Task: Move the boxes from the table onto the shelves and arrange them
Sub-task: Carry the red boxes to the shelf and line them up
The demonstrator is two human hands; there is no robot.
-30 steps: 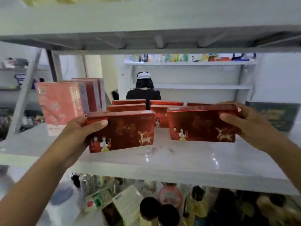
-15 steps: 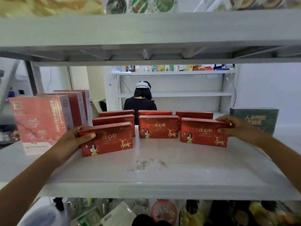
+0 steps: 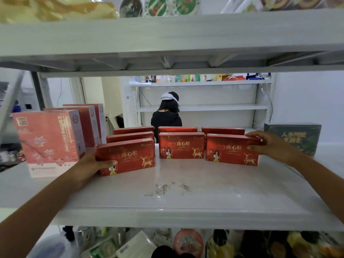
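Several red boxes with a deer print stand in rows on the white shelf (image 3: 186, 202). My left hand (image 3: 91, 167) grips the left end of the front-left red box (image 3: 130, 155), which rests on the shelf, slightly tilted. My right hand (image 3: 270, 144) holds the right end of the front-right red box (image 3: 230, 148), also standing on the shelf. Between them stands a third front red box (image 3: 181, 145). More red boxes (image 3: 134, 130) line up behind.
Tall pink boxes (image 3: 48, 142) stand at the shelf's left, a dark green box (image 3: 297, 136) at its right. An upper shelf (image 3: 167, 34) hangs close overhead. A person in black (image 3: 166, 116) stands beyond, back turned. The lower shelf holds mixed goods.
Both hands carried their red boxes forward and down onto the shelf, lining them up with the front row. My view rose slightly.
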